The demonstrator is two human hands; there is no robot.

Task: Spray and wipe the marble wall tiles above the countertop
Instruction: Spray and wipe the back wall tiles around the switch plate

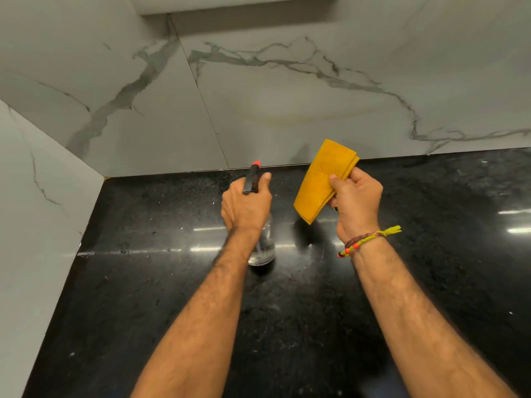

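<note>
My left hand (pixel 247 209) grips the black trigger head of a clear spray bottle (pixel 263 248), held above the black countertop (pixel 161 282). The bottle's orange nozzle points at the marble wall tiles (pixel 287 93), white with grey veins. My right hand (pixel 357 205) pinches a folded yellow cloth (pixel 323 179) between thumb and fingers, held up in front of the wall and apart from it. A beaded thread bracelet is around my right wrist.
A second marble wall (pixel 34 214) meets the back wall in a corner at the left. The glossy countertop carries pale specks and light reflections. A cabinet underside (pixel 235 4) shows at the top.
</note>
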